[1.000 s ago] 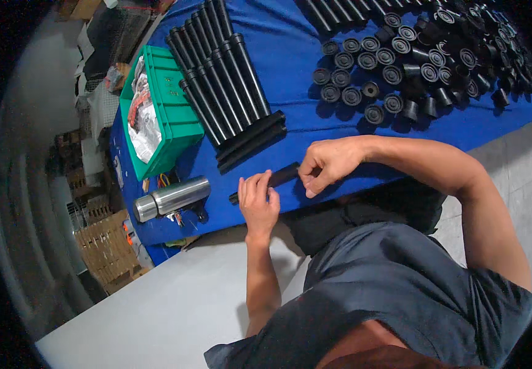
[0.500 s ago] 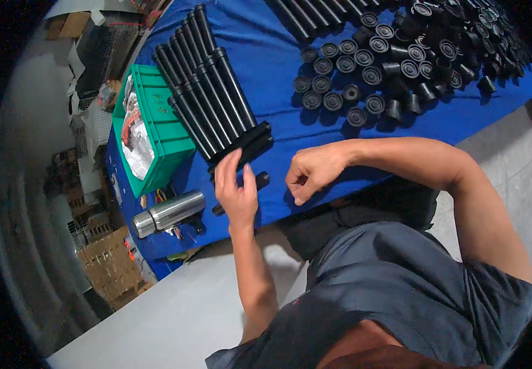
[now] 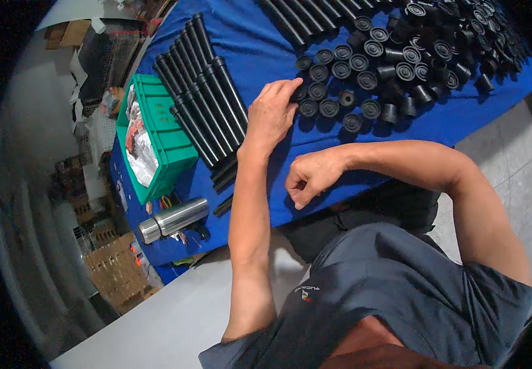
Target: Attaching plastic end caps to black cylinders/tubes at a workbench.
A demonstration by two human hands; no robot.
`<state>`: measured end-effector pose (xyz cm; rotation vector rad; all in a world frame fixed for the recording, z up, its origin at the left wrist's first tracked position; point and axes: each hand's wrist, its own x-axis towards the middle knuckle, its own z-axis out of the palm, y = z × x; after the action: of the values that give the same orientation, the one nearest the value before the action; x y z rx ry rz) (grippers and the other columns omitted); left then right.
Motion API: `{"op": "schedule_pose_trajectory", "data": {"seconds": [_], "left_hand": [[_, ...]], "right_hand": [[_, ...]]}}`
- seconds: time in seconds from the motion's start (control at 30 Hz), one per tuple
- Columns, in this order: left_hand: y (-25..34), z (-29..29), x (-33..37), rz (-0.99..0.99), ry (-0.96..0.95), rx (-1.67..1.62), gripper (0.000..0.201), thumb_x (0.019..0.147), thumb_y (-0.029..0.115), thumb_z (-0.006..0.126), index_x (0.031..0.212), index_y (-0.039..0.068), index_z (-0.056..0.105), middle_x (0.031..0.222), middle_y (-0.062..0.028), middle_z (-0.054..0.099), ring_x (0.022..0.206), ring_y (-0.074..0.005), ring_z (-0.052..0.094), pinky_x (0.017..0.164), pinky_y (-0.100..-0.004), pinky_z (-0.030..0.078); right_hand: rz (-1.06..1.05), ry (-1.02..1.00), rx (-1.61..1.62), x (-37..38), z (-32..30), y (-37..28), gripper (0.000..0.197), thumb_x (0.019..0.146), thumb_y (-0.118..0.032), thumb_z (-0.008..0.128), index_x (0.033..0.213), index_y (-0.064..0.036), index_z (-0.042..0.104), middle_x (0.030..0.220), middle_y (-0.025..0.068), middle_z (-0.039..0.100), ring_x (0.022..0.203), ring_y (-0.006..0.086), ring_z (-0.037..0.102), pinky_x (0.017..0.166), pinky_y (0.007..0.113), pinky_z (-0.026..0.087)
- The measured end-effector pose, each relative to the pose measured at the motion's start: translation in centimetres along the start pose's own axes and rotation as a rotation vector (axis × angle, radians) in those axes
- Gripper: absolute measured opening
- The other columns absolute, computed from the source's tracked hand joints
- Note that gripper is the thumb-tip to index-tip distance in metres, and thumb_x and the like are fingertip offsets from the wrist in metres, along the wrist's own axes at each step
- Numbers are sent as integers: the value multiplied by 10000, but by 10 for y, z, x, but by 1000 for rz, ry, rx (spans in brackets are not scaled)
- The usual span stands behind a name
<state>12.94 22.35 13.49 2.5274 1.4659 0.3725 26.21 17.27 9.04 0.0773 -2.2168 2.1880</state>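
My left hand point(image 3: 272, 114) reaches to the near left end of a group of round black plastic caps point(image 3: 341, 70). Its fingers and thumb close around the edge cap point(image 3: 300, 93), which is partly covered by the fingertips. My right hand point(image 3: 315, 178) is curled over the blue cloth near the table's front edge; whatever may be inside its fingers is hidden. Left of my left hand, long black tubes point(image 3: 201, 126) lie side by side in overlapping rows. Some short dark tube ends point(image 3: 223, 205) show beside my left forearm.
A green crate point(image 3: 166, 132) holding crumpled white and reddish material stands at the left. A steel flask point(image 3: 177, 218) lies in front of it, beside small loose items. More black tubes point(image 3: 290, 23) lie at the back, and a large heap of caps point(image 3: 441, 49) spreads to the right.
My left hand has moved from the near end of the tubes up and right to the caps, and its fingers have closed around one. My right hand stays nearly still.
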Motion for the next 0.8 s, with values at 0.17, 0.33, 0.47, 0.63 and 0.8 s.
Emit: {"op": "schedule_pose_trajectory", "data": {"seconds": [0.17,0.33,0.47,0.63,0.8], "left_hand": [[-2,0,-6,-61,10,-11,461,743,38,696,1191,60,590,1126,-148,630,1070,-327,589,922,-393,473],[15,-25,-50,-344,237,-86,404,774,112,710,1158,28,612,1033,-162,651,888,-301,643,788,-357,511],[40,-17,-89,-254,169,-8,395,777,91,708,1148,15,598,1027,-172,645,863,-326,646,765,-380,522],[44,10,-106,-416,77,9,421,777,53,682,1180,25,562,1072,-162,621,963,-357,629,799,-423,526],[50,-1,-136,-343,354,70,341,803,-19,606,1142,17,601,1061,-171,631,948,-333,634,810,-408,522]], "right_hand": [[-76,-1,-16,1,0,7,275,834,-287,708,776,-23,655,646,41,611,546,133,562,497,323,462],[74,-180,33,-6,-6,2,246,835,-263,716,815,-21,672,660,27,611,569,107,547,503,297,430],[130,-405,75,-2,5,-2,266,841,-281,716,877,-18,697,743,42,648,607,125,592,501,287,500],[120,-386,65,3,6,1,267,845,-273,714,902,-13,700,763,50,667,626,132,612,520,286,508],[107,-361,75,-5,7,-6,257,849,-265,709,900,-13,700,747,53,666,632,132,619,534,281,509]]}}
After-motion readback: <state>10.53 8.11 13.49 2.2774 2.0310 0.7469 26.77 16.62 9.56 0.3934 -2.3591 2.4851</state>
